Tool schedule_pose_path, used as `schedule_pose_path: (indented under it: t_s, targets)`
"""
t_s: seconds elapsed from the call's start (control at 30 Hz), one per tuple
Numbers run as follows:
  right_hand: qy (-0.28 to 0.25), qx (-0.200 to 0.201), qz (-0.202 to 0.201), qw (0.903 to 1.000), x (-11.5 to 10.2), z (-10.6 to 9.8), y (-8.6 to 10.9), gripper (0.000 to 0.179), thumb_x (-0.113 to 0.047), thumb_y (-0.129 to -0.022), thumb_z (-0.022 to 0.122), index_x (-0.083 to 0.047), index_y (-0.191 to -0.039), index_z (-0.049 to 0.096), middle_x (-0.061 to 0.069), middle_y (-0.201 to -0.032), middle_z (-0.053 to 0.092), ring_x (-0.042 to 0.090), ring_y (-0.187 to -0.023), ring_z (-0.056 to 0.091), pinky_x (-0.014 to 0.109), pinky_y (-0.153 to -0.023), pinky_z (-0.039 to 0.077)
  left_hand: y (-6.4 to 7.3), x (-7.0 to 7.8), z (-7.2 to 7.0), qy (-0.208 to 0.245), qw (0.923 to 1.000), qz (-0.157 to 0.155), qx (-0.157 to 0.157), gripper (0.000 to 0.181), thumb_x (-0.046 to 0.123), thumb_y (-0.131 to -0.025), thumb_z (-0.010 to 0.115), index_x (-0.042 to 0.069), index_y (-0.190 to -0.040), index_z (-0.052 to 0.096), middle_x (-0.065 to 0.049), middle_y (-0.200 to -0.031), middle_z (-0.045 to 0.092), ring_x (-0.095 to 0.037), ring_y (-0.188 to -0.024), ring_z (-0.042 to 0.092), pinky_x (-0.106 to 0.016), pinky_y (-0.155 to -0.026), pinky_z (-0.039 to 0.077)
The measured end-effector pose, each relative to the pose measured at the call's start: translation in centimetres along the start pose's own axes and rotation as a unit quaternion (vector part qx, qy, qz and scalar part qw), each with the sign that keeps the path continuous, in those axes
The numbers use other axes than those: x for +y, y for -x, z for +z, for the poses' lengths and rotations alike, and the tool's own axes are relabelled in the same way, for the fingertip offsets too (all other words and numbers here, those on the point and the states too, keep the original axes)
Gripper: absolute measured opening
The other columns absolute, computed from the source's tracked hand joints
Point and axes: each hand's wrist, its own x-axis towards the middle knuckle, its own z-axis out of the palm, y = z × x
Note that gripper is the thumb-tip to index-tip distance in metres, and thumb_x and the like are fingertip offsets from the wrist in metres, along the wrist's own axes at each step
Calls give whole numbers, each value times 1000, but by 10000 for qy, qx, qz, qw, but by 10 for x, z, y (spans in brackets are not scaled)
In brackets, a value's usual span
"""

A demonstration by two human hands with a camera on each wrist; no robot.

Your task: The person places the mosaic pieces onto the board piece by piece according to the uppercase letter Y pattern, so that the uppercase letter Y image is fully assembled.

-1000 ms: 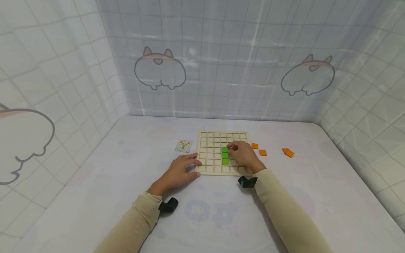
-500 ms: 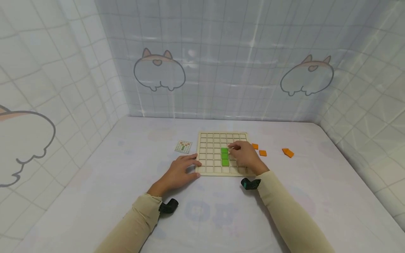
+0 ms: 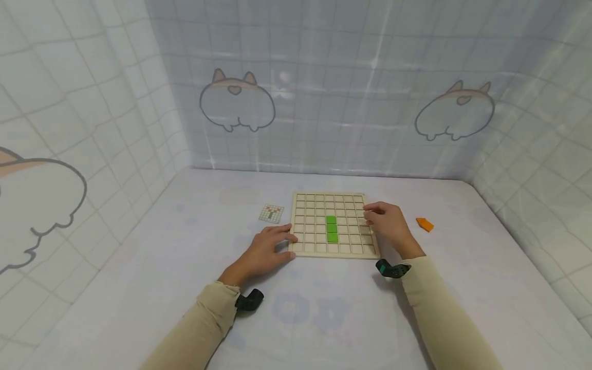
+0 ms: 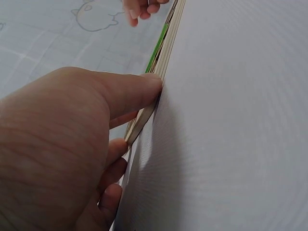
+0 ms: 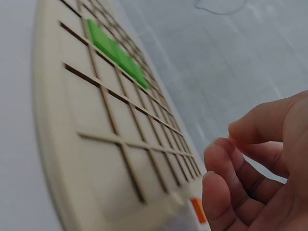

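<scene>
The left hand (image 3: 265,252) lies at the near left corner of the board (image 3: 309,237), its fingers relaxed and the thumb touching the near edge; it grips no tile and, I judge, it steadies the board. The right hand (image 3: 387,222) is above the right edge of the board, with fingers loosely bent. In the right wrist view I see nothing between the fingertips, so this hand appears released.

On the board, three green tiles (image 3: 332,228) sit in neighbouring squares, in one line running away from the person, near the middle. Close below the right hand, the right wrist view shows part of an orange piece (image 5: 197,210), just beside the board. Farther to the right, on the table (image 3: 185,267), lie more orange pieces (image 3: 424,224); they seem to overlap, and I cannot tell their number.

Left of the board there is a small card (image 3: 271,213) with a green and orange pattern on a grid.

In my judgement, the green part is laid and the step in hand is turning to the orange pieces. The next move probably calls for pinching one flat piece by its edges, and checking the card for its square.
</scene>
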Motion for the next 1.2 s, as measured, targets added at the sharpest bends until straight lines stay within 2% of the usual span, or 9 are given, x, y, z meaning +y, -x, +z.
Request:
schedule_pose_path:
  t_s: [0.33, 0.47, 0.6, 0.87, 1.07, 1.2]
  targets:
    - [76, 469, 412, 9980, 19, -34, -1, 37, -24, -101, 59, -5, -133, 61, 16, -124, 61, 29, -101, 61, 24, -76, 54, -1, 1, 0, -47, 10000, -20, -43, 36, 32, -93, 72, 22, -127, 68, -4, -157, 40, -35, -142, 34, -63, -108, 27]
    - [149, 532, 662, 9963, 25, -42, 0, 39, -26, -101, 58, -6, -135, 59, 16, -127, 59, 29, -104, 58, 23, -75, 52, -2, -1, 1, -58, 10000, 32, -12, 36, 32, -92, 73, 22, -126, 68, -5, -157, 41, -36, -141, 35, -63, -107, 28]
    - [286, 596, 771, 9948, 31, -45, 0, 41, -26, -101, 58, -6, -136, 59, 17, -125, 60, 29, -100, 58, 22, -72, 52, -2, -3, 2, -76, 10000, 19, -30, 36, 33, -92, 72, 22, -127, 68, -4, -157, 40, -35, -142, 35, -63, -108, 28]
    - [785, 299, 764, 9935, 33, -48, 2, 42, -26, -99, 59, -5, -135, 59, 16, -126, 61, 26, -95, 60, 27, -77, 49, -1, -1, -1, -45, 10000, 13, -46, 36, 32, -93, 72, 21, -127, 67, -5, -157, 40, -36, -142, 33, -65, -107, 27]
    - [1283, -125, 687, 9893, 36, -50, -1, 44, -25, -97, 62, -4, -136, 59, 16, -130, 61, 26, -99, 59, 33, -82, 48, 0, 2, -3, 27, 10000, 31, -70, 37, 31, -93, 72, 19, -127, 67, -7, -157, 40, -36, -142, 33, -64, -108, 27]
    - [1754, -179, 483, 9832, 39, -48, -4, 39, -19, -97, 61, -1, -132, 61, 20, -128, 62, 30, -107, 57, 40, -89, 49, -1, 0, -1, -6, 10000, 54, -72, 37, 32, -93, 72, 20, -128, 67, -6, -157, 40, -37, -142, 34, -64, -107, 28]
